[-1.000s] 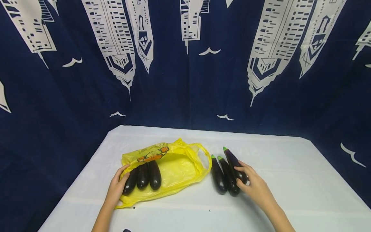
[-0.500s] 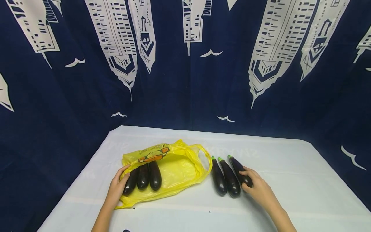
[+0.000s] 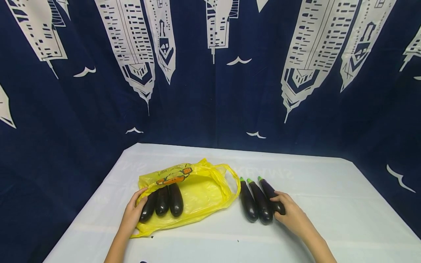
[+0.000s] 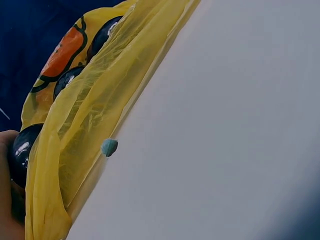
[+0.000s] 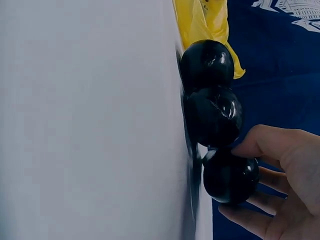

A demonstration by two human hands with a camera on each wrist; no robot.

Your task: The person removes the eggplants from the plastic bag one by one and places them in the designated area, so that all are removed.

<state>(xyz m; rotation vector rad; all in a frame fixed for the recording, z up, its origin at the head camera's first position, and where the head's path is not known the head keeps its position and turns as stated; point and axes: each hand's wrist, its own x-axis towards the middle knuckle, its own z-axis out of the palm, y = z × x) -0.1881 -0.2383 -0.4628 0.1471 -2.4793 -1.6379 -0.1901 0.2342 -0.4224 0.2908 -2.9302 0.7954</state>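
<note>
In the head view my left hand grips the left edge of a yellow plastic bag, thumb beside the leftmost of three dark eggplants in its mouth. The left wrist view shows that eggplant close by the hand, partly behind the bag's film. On the right, my right hand holds the blunt end of an eggplant, its green tip pointing away. Two more eggplants lie just left of it. In the right wrist view, thumb and fingers are around the nearest eggplant.
A white table lies under everything. Behind it hangs a navy curtain printed with white buildings and birds. The bag's loose handle reaches close to the leftmost loose eggplant. A small greenish bit lies beside the bag.
My right hand has moved the rightmost eggplant to the right and nearer, leaving it fanned slightly apart from the other two. The left hand and the bag stay put.
</note>
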